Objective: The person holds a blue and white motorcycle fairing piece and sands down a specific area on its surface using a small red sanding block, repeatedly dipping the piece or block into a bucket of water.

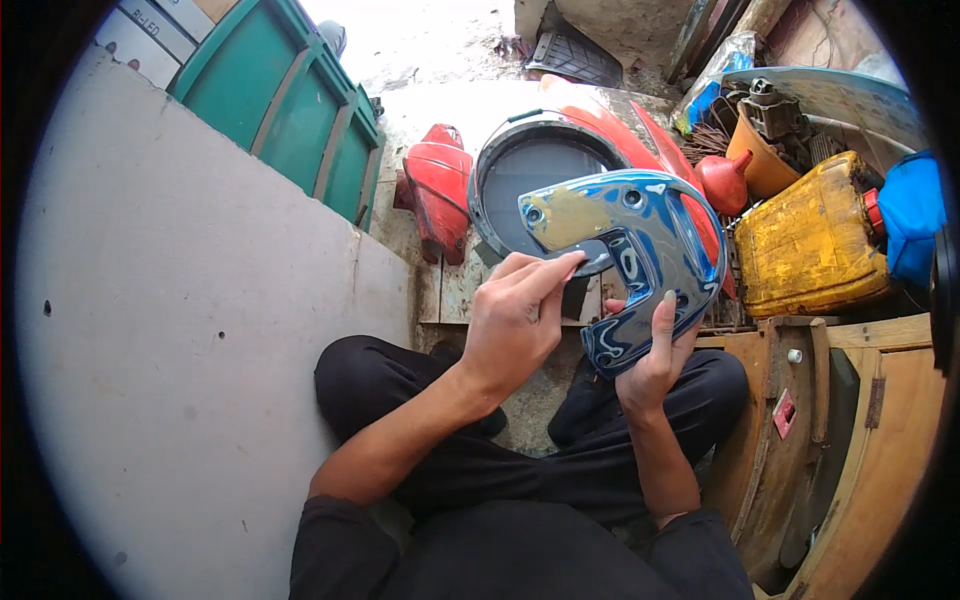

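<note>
Head view: curved blue swirl-patterned panel (640, 240) with dull yellow patch, gripped at its lower end by right hand (655, 360), left hand (515, 320) fingertips pinched on inner edge.

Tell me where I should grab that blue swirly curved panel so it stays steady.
Grip the blue swirled panel at its lower end, from underneath, where the right hand holds it. That leg of the hook shape is narrow enough to wrap. The left hand touches the inner edge beside the tan patch; pinching there from the left would likely steady it.
</note>
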Demonstrator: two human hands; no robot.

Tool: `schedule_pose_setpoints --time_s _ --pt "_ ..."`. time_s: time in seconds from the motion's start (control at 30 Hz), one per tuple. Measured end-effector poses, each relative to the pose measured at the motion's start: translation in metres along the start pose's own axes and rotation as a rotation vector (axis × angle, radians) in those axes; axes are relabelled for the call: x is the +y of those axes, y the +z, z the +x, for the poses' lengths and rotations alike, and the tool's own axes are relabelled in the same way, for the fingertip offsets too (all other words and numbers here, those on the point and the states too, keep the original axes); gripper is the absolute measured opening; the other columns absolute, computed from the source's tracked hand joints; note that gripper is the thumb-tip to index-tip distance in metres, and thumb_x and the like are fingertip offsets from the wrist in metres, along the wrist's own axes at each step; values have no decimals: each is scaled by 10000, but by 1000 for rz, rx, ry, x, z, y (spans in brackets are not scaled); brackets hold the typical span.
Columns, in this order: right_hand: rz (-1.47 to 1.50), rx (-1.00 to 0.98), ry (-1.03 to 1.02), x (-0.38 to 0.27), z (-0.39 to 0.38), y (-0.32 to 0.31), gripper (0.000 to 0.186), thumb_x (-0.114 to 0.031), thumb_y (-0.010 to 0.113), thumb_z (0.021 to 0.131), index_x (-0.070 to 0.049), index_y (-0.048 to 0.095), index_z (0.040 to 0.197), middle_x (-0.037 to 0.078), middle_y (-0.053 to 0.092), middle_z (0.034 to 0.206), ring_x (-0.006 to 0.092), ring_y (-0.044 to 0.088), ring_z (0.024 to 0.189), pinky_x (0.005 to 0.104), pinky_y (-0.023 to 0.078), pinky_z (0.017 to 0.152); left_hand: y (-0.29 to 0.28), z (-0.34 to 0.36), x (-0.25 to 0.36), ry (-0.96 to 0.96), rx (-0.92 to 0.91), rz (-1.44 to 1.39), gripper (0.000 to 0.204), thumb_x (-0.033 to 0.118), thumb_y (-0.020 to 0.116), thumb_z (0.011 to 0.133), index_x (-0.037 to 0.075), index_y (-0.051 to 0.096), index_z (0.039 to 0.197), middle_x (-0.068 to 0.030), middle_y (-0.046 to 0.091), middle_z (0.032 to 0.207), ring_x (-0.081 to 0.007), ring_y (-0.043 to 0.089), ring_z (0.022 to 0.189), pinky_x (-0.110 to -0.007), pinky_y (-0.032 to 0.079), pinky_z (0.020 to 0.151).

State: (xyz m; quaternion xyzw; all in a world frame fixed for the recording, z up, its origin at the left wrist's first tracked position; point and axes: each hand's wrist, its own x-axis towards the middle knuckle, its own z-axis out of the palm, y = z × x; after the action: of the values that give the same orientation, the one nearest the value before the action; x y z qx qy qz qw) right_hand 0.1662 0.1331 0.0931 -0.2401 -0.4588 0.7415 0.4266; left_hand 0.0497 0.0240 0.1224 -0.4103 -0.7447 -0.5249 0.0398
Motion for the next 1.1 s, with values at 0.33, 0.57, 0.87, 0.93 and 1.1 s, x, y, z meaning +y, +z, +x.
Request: schedule_pose_setpoints --time_s 0.33,0.57,0.87,0.93,1.1 --pt "23 29 45 -9 5 -2 393 -222 482 1051 -20 393 1375 175 637 1125 248 710 802 323 598 702 -23 16 -19 42 152 153 274 -71 658 873 21 735 1120 -158 722 895 -219 687 822 -324 534 727" --pt "58 3 88 -6 5 -8 440 -271 493 1054 -120 355 1443 124 609 1197 215 697 823 310 598 672 -10 9 -18 192 41 416 380 14 714 816 91 725 1188 -57 744 1119 -200 661 955 -325 443 808" --pt "87 96 97 -10 12 -8 404 -258 498 1049 -57 392 1383 146 615 1169 245 712 799 326 607 679 -8 -2 -9 183 -135 324 419 -55 674 759 105 732 1142 -41 747 1105 -180 664 938 -327 437 772" --pt "84 97 81 -13 12 -8 401 -260 499 1050 -61 395 1382 147 616 1168 242 712 800 324 607 681 -11 2 -4 177 -129 276 413 -74 665 759 103 738 1124 -47 750 1051 -190 666 918 -327 440 770" --pt "66 79 97 -13 13 -10 384 -261 497 1050 -59 416 1366 146 627 1152 236 713 795 321 605 686 -28 18 -11 107 71 222 310 -89 656 824 52 746 1084 -98 730 920 -230 660 829 -336 483 751"
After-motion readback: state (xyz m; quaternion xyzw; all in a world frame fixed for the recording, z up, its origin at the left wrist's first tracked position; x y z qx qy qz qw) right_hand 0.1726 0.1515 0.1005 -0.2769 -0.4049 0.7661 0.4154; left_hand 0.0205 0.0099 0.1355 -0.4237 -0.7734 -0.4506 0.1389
